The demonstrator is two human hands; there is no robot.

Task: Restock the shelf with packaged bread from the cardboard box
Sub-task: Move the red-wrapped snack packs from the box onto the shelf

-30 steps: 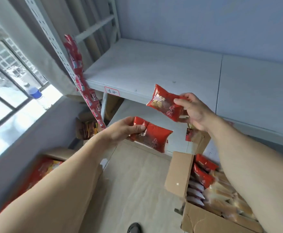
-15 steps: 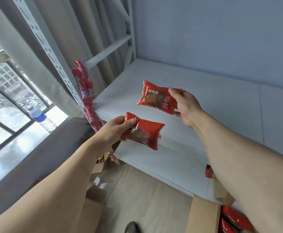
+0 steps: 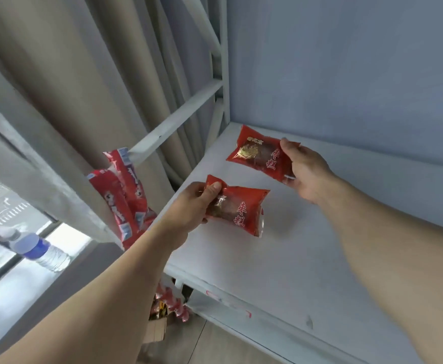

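Red wrappers are filling both of my hands: I am holding 2 bread packs over the white shelf (image 3: 281, 271). My left hand (image 3: 191, 206) is pinching the near pack (image 3: 237, 208) by its left end, thumb on top and fingers curled underneath, so the pack is sticking out to the right of that hand, above the shelf board. My right hand (image 3: 304, 174) is gripping the far pack (image 3: 261, 155) by its right end, fingers clamped over the wrapper edge, and that pack is reaching out left of the hand, toward the back corner. I cannot tell whether either pack is touching the board. Left of my left hand, a strip of red packets (image 3: 126, 195) is hanging off the upright, and below it a bottle (image 3: 40, 250) is sitting on the sill.
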